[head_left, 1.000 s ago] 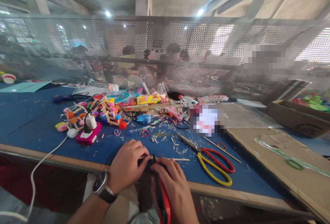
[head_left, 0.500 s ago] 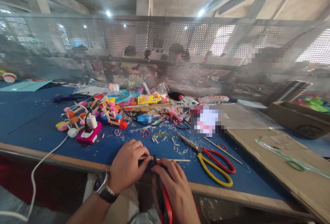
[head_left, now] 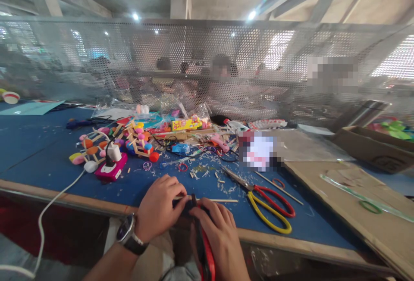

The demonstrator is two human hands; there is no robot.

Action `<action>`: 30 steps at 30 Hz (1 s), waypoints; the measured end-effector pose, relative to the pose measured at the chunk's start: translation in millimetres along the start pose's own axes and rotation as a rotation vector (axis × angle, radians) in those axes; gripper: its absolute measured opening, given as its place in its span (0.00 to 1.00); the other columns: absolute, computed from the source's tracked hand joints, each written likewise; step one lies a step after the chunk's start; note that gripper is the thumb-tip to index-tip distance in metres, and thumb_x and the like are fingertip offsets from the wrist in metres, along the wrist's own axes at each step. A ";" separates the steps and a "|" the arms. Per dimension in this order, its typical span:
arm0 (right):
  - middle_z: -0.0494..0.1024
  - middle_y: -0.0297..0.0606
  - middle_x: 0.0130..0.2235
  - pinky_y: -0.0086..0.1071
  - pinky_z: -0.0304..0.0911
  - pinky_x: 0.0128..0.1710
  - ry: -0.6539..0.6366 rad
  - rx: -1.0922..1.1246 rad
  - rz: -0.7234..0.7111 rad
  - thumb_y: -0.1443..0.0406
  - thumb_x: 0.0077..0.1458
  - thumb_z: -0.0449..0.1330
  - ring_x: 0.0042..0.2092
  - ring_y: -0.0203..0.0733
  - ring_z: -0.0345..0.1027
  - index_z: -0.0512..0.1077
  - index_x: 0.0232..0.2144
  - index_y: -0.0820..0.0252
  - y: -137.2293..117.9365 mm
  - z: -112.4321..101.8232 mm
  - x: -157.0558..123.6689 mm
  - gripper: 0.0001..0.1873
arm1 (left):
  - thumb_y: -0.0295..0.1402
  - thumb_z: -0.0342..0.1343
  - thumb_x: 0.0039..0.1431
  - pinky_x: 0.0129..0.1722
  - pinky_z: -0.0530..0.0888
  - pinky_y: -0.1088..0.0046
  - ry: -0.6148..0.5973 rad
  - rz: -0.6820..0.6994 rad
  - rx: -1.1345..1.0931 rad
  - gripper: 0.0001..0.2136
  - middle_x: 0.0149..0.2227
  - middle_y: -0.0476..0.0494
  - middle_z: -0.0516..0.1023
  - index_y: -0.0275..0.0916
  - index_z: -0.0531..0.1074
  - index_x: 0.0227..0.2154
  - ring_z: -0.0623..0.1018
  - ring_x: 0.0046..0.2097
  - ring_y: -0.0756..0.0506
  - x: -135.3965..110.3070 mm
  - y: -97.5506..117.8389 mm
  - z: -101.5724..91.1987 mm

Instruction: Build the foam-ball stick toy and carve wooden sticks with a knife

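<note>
My left hand, with a watch on its wrist, pinches a thin wooden stick that lies along the near edge of the blue table. My right hand grips a cutter with red and black handles, whose dark jaws meet the stick right beside my left fingertips. The stick's free end points to the right over the table. Both hands are closed and nearly touch each other.
Scissors with red and yellow handles lie to the right of my hands. Behind are wood shavings, a colourful stick-and-ball model, a pink adapter with white cable, bags of craft parts, cardboard sheets and a perforated metal screen with people beyond.
</note>
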State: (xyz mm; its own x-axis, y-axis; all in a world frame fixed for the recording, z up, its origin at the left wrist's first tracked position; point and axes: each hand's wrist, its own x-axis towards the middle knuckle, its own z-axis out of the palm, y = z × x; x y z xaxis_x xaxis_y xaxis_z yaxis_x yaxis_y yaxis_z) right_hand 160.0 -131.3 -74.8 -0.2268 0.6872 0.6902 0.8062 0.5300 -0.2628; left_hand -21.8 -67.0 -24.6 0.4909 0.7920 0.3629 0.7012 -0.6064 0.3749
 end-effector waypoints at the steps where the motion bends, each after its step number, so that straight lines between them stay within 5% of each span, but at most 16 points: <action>1: 0.78 0.42 0.50 0.41 0.68 0.46 -0.003 0.002 -0.001 0.73 0.60 0.57 0.48 0.49 0.72 0.76 0.49 0.52 -0.1 0.0 -0.4 0.17 | 0.30 0.59 0.67 0.45 0.69 0.61 0.002 0.001 0.001 0.05 0.36 0.46 0.78 0.41 0.76 0.33 0.74 0.42 0.41 0.1 0.0 -0.1; 15: 0.79 0.40 0.51 0.41 0.67 0.45 -0.028 0.004 -0.022 0.72 0.62 0.56 0.48 0.49 0.72 0.74 0.51 0.50 3.1 1.3 -4.5 0.18 | 0.31 0.59 0.68 0.44 0.70 0.62 0.014 0.011 -0.002 0.06 0.35 0.46 0.79 0.41 0.76 0.33 0.75 0.41 0.42 0.5 0.2 -0.3; 30: 0.78 0.42 0.49 0.44 0.62 0.48 0.118 0.025 0.084 0.72 0.61 0.52 0.48 0.50 0.70 0.76 0.45 0.50 -15.0 13.2 -9.0 0.18 | 0.31 0.58 0.68 0.45 0.70 0.61 0.003 0.009 0.027 0.06 0.36 0.46 0.79 0.41 0.76 0.33 0.75 0.42 0.41 0.0 1.2 -0.4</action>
State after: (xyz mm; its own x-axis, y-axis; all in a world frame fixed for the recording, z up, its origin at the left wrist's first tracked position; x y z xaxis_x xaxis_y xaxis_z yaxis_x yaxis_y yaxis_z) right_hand 142.7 -138.9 -85.9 -0.0923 0.6674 0.7389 0.8053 0.4865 -0.3388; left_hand -21.2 -67.8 -23.7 0.4958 0.7863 0.3686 0.7105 -0.6113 0.3484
